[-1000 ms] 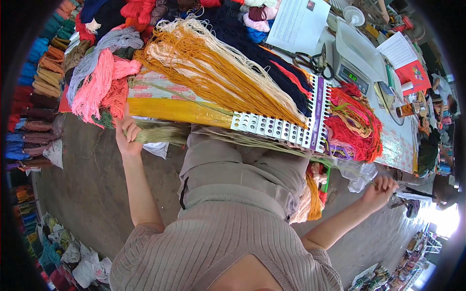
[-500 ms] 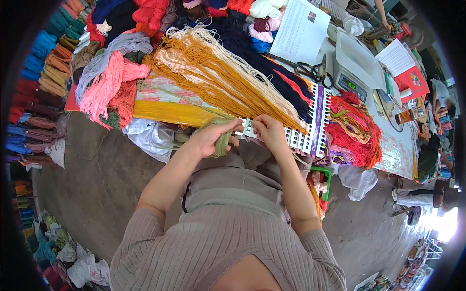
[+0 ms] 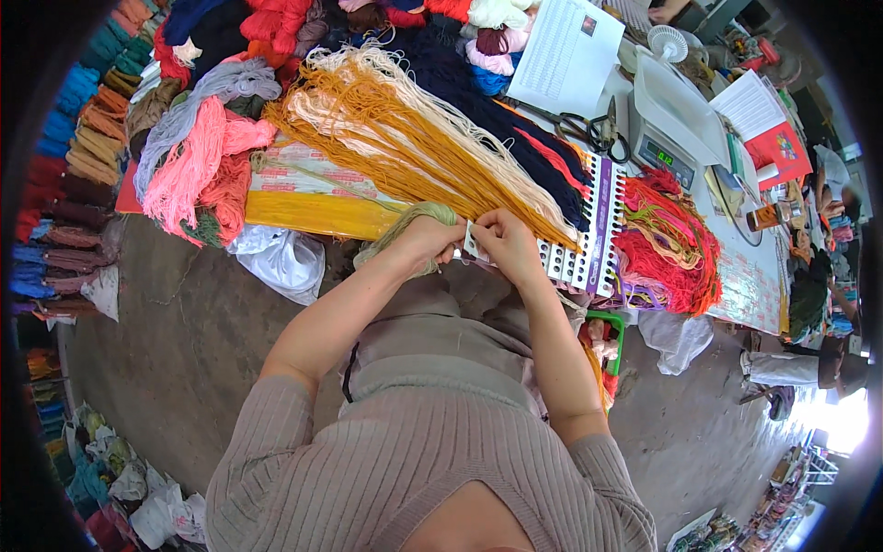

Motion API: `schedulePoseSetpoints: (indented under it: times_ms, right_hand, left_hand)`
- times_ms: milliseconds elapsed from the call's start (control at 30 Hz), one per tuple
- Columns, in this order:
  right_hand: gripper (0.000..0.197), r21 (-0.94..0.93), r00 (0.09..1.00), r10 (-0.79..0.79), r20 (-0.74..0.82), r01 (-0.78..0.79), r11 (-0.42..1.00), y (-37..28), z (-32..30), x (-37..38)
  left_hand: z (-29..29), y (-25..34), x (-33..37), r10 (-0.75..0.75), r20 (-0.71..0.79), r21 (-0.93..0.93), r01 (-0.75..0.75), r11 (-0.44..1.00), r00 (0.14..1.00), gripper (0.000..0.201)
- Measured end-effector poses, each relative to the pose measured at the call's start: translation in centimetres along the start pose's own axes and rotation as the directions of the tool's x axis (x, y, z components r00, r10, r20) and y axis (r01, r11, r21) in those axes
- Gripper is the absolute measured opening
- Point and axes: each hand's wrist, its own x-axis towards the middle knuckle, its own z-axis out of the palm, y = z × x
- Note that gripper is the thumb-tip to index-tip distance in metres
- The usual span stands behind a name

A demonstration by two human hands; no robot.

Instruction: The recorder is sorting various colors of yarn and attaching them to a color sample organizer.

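My left hand [image 3: 429,239] is closed, with a hank of light green yarn [image 3: 405,226] looped around it. Its fingertips meet the near left end of a white card with punched holes [image 3: 557,265]. At that same end my right hand [image 3: 508,245] pinches the card; any strand between its fingertips is hidden. A second punched card with a purple band [image 3: 606,221] lies to the right. Long mustard yarn strands [image 3: 432,166], cream strands [image 3: 460,138] and navy strands [image 3: 533,170] fan out from the cards toward the far left of the table.
Pink yarn [image 3: 204,152] and grey yarn lie at the table's left, near a yellow strip [image 3: 317,212]. Scissors [image 3: 602,133], a digital scale [image 3: 664,158], a printed sheet [image 3: 566,55] and a red yarn pile [image 3: 670,248] occupy the right side. A green basket [image 3: 614,340] is below.
My left hand has moved right and slightly up against my right hand, and its fingers have closed. The green yarn has shifted from across the palm to behind the hand.
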Motion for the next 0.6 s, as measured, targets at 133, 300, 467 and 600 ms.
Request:
schedulePoseSetpoints:
  times_ms: [133,300,467,600]
  right_hand:
    - [0.019,-0.119,0.994,-0.086,-0.071,0.077,0.99,0.3,-0.4,-1.1]
    - [0.015,-0.167,0.971,-0.215,-0.105,0.196,0.966,0.8,0.0,-1.3]
    - [0.015,0.298,0.998,-0.055,-0.002,0.053,0.953,1.5,-0.5,-0.9]
    - [0.015,0.061,0.986,-0.164,-0.031,0.165,0.984,1.7,0.2,-1.1]
  left_hand:
    - [-0.8,1.8,-2.4,0.149,-0.146,0.0,-0.151,0.989,0.978,0.007]
    - [-7.6,5.7,-6.2,0.28,0.141,-0.67,-0.117,0.733,0.95,0.025]
    - [-0.6,3.0,-3.5,-0.006,0.169,-0.104,0.024,0.994,0.986,0.031]
    - [-1.3,1.5,-2.5,0.184,-0.017,0.303,-0.171,0.938,0.983,0.017]
